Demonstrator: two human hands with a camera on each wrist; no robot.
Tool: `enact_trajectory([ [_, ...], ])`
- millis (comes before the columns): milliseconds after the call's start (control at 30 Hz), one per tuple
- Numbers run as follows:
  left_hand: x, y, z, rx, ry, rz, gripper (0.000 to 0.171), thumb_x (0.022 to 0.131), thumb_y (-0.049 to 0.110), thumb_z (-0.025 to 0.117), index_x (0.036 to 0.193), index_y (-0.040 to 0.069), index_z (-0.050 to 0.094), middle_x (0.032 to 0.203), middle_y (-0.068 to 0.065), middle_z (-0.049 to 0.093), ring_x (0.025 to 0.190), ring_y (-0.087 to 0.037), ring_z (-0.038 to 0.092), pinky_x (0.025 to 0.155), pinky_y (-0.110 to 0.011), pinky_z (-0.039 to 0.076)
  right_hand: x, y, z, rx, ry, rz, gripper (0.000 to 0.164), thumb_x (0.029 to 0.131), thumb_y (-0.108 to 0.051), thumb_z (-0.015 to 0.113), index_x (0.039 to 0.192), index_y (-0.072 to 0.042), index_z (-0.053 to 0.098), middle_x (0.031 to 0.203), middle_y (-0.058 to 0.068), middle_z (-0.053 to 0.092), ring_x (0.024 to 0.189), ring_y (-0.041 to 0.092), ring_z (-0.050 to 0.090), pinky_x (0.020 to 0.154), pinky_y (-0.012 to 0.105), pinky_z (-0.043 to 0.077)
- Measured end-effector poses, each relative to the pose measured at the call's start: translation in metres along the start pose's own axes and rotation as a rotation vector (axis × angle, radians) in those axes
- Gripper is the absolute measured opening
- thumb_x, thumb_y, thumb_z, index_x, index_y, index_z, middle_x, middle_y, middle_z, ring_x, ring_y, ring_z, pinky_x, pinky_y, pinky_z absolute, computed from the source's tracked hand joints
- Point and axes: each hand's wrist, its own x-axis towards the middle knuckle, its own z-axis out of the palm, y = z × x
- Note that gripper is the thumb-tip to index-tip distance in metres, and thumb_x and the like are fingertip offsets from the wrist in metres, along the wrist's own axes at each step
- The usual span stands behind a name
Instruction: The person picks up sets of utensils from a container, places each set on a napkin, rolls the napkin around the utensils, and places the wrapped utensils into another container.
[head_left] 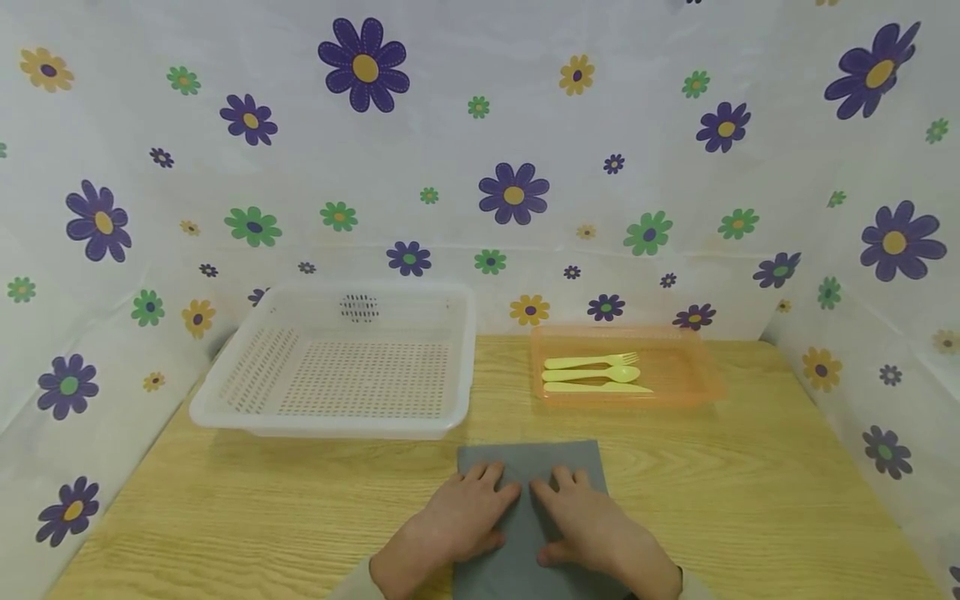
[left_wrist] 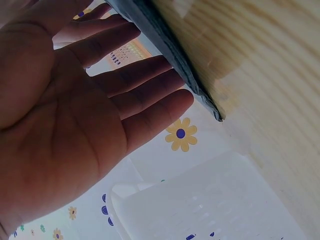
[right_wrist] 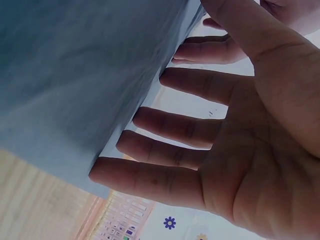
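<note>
A grey folded cloth (head_left: 527, 456) lies flat on the wooden table in front of me. My left hand (head_left: 467, 515) touches its left side with fingertips, the palm raised off it. On the right side, my right hand (head_left: 589, 522) rests its fingertips on the cloth in the same way, thumb toward the middle. The left wrist view shows the fingers (left_wrist: 150, 102) extended to the cloth's layered edge (left_wrist: 170, 47). Spread fingertips (right_wrist: 107, 170) meet the cloth's smooth surface (right_wrist: 80, 90) in the right wrist view. Neither hand grips anything.
A white perforated basket (head_left: 352, 427) stands at the back left. At the back right sits an orange tray (head_left: 682, 375) holding a yellow fork (head_left: 577, 362), spoon (head_left: 585, 375) and knife (head_left: 592, 387). A flower-patterned sheet (head_left: 450, 150) hangs behind and at both sides.
</note>
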Motion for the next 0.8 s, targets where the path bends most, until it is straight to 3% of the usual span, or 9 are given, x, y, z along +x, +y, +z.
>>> enact_trajectory([
  [800,-0.0001,-0.0015,0.0053,0.009,0.022,0.01,0.054,0.079,0.045,0.072,0.124,0.021,0.053,0.126,-0.008,0.051,0.113,-0.025,0.052,0.084,-0.038,0.05,0.0003,0.0021,0.0019,0.003,0.007,-0.001,0.077,0.066,-0.047,0.082,0.127,-0.008,0.054,0.114,0.015,0.048,0.103,0.034,0.048,0.07,0.041,0.051],
])
